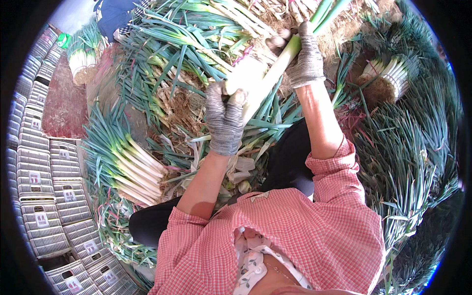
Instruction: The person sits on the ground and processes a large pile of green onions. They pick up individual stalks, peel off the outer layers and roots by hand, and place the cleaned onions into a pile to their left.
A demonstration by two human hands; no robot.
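Observation:
Both my hands wear grey knitted gloves. In my right hand (304, 55) is a thick long green onion (271, 83), gripped where the white shaft turns green. It slants down towards my left hand (225, 118), its lower end passing beside that glove. The left thumb and fingers close on the end of a pale, overexposed piece (246, 75), which looks like an onion layer; glare hides its detail. Beneath my hands lie loose leaves and stripped skins (239, 166). At my left, a row of white-shafted onions (142, 167) lies with the roots towards me.
A heap of untrimmed onions (177, 40) lies ahead. Tied bundles (392, 81) and dense green tops (398, 166) fill the right side. Stacked plastic crates (37, 177) line the left. Another person (114, 16) is at the far left, near more bundles (83, 62).

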